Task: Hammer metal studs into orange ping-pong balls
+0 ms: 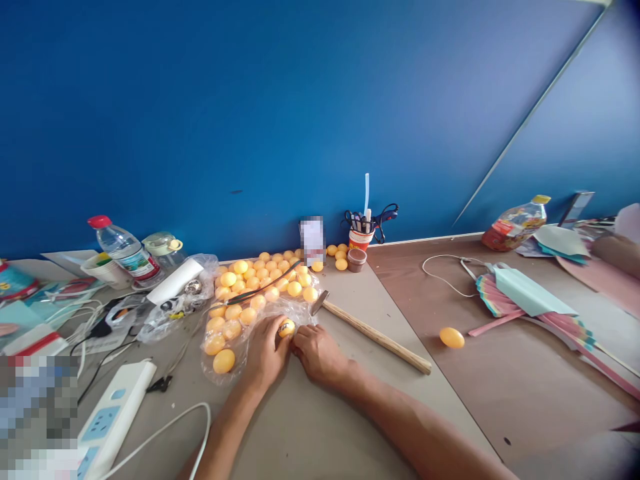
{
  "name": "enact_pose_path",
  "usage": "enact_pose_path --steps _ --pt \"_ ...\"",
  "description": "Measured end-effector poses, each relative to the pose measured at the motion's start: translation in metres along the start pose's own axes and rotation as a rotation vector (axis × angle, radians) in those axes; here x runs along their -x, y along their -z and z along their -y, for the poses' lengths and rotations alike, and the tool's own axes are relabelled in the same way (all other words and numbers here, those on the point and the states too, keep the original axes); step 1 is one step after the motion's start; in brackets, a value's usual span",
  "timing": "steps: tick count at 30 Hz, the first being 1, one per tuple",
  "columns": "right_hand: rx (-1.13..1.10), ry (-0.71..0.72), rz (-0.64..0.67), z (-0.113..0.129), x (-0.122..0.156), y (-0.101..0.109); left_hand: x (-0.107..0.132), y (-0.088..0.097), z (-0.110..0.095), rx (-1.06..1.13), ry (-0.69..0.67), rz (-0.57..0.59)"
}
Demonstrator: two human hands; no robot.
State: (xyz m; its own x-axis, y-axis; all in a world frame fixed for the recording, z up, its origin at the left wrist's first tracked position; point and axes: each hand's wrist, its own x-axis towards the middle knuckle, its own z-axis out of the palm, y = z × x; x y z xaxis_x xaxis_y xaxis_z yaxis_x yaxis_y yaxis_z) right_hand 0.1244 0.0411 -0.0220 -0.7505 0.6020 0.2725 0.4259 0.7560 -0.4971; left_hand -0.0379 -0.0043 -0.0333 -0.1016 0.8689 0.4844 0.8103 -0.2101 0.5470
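My left hand (269, 353) is closed around an orange table tennis ball (286, 327) with dark marks on it. Close beside it, my right hand (320, 352) has its fingers curled in; whatever they hold, if anything, is hidden. Just beyond both hands, many more orange balls (257, 302) lie on and around a clear plastic bag (287, 310). A thin dark stick-like tool (255, 291) rests across the balls. To the right of my right hand lies a hammer (377, 335) with a wooden handle, its head by the bag.
On the left are a power strip (117, 407), loose cables and a red-capped bottle (127, 252). A paper cup of tools (361, 238) stands by the blue wall. One ball (452, 337) and pink-and-green folded paper (533, 291) lie right; another person's arm (617, 257) shows at the far right.
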Motion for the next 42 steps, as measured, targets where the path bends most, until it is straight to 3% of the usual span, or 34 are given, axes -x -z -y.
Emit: enact_pose_path --steps 4,9,14,18,28,42 --pt "-0.337 -0.078 -0.123 -0.006 0.001 0.009 0.001 0.002 -0.004 0.028 0.018 0.022" --pt "-0.862 -0.470 -0.147 -0.012 -0.004 0.025 0.002 0.000 -0.012 0.064 0.050 0.108" --pt "-1.166 -0.501 -0.110 -0.013 -0.009 0.028 0.003 -0.001 -0.019 0.069 0.051 0.180" --pt "-1.201 -0.542 0.004 -0.014 -0.007 0.030 0.004 0.001 -0.024 0.050 0.052 0.228" --pt "-1.062 -0.639 -0.031 -0.013 -0.006 0.031 0.006 -0.002 -0.027 0.048 0.040 0.278" --pt "-0.957 -0.695 0.098 -0.013 -0.007 0.033 0.005 -0.001 -0.033 0.050 0.075 0.330"
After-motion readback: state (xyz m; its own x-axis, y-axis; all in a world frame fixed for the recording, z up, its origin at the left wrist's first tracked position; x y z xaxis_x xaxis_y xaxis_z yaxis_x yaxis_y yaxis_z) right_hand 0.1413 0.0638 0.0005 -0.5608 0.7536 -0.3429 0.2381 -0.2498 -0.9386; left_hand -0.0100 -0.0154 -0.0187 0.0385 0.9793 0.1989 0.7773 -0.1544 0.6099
